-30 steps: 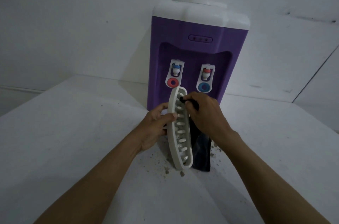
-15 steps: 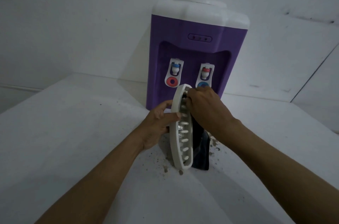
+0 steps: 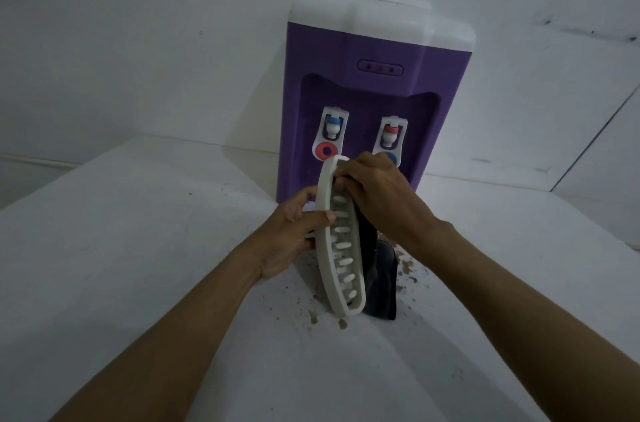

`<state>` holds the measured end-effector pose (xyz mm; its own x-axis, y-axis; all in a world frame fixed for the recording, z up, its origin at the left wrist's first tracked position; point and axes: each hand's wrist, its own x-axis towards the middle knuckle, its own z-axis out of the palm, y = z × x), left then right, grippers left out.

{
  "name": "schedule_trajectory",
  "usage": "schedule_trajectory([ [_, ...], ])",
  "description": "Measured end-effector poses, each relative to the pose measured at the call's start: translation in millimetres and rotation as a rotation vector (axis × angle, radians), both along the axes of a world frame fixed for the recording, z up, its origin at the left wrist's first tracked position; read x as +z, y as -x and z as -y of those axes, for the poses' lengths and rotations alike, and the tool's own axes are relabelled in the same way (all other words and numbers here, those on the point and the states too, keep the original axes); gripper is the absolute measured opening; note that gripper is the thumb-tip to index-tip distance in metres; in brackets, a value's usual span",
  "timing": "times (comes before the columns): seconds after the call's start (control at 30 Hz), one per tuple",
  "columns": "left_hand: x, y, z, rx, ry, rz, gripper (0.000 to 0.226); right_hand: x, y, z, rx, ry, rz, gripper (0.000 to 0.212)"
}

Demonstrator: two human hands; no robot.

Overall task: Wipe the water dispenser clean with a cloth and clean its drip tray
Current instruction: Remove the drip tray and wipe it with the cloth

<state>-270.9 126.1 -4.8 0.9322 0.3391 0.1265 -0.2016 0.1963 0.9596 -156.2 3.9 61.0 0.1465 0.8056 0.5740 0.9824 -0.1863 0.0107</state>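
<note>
Drip tray (image 3: 326, 248): white, slotted, held on edge, long axis nearly upright, slotted face turned right. Its lower end is down among the crumbs on the surface (image 3: 138, 248); cannot tell whether it touches.

Left hand (image 3: 294, 234): grips the tray's left rim at mid-height, thumb hooked over the rim onto the slotted face, fingers behind.

Right hand (image 3: 381, 200): fingers curled tight at the tray's top end, pressed into the slots. A dark cloth (image 3: 382, 283) hangs from under this hand, down behind the tray's right side, its lower hem at the surface.

Water dispenser (image 3: 363, 82): purple body, white top, standing at the back of the surface close to the wall (image 3: 138, 41). Two taps in its front recess; the right hand overlaps the lower part of the right one. The tray's top end sits just below the left tap (image 3: 330, 137).

Dirt specks (image 3: 313, 317): scattered around the tray's foot and to the right of the cloth.

Room: open white surface left of the forearms, running to a left edge that drops away; open surface to the right as well. The far edge meets the wall behind the dispenser.
</note>
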Motion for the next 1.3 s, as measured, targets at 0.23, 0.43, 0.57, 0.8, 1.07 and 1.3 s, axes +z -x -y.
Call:
schedule_trajectory([
  [0.23,-2,0,8,-0.03,0.027,0.004,0.043,6,14,9,-0.133,0.233,0.236,0.028],
  [0.43,-1,-3,10,-0.022,0.027,-0.005,0.043,-10,9,11,-0.188,0.142,0.082,0.026],
  [0.57,-3,2,2,-0.011,0.038,-0.006,0.044,-6,2,4,0.001,-0.013,-0.301,0.019],
  [0.8,-4,-3,2,0.01,0.053,0.015,0.045,-7,9,-4,-0.134,0.063,-0.11,0.022],
  [1.07,-10,-4,1,0.025,0.075,0.038,0.044,-23,17,-3,-0.054,-0.152,-0.248,0.01],
  [1.3,-9,-1,0,0.026,0.084,0.037,0.036,-31,12,5,-0.034,-0.217,-0.385,0.015],
])
